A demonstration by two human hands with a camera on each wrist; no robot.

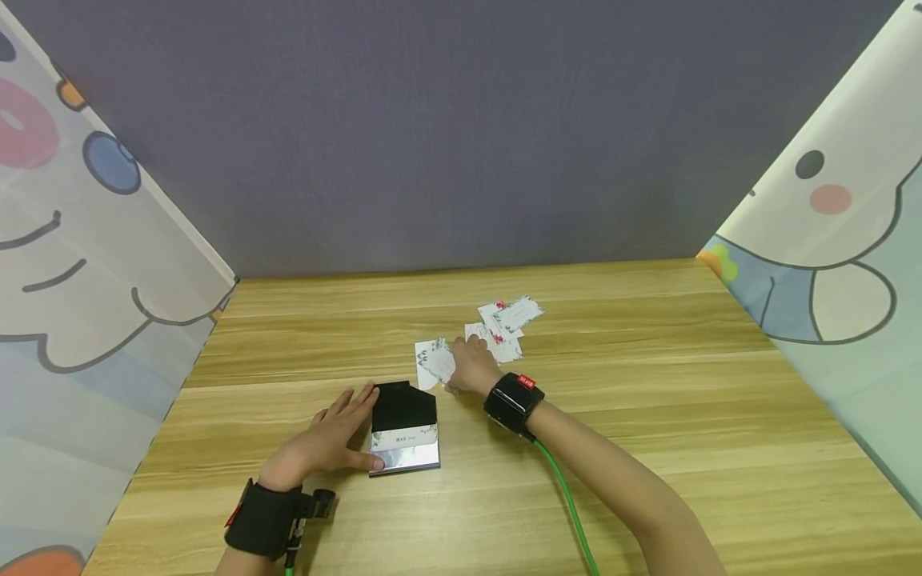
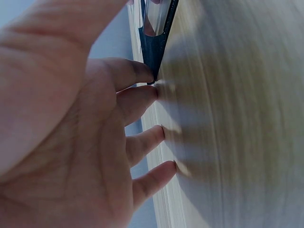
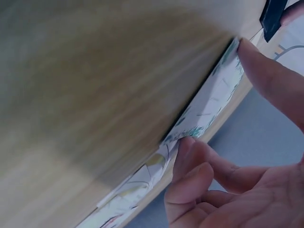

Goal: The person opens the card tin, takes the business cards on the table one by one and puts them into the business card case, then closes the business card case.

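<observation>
A black business card holder lies opened on the table, with a white card and a shiny silver strip in its near part. My left hand rests spread at its left side, thumb on the near corner and index fingertip by the far corner. In the left wrist view the other fingertips touch the wood. Beyond the holder, my right hand pinches a leaf-printed business card by its two ends, between thumb and fingers. Another white card overlaps it in the head view.
Several loose cards with leaf and red flower prints lie overlapped beyond my right hand. A grey panel stands along the table's back edge. Cartoon-printed sheets flank the wooden table. A green cable runs from my right wristband.
</observation>
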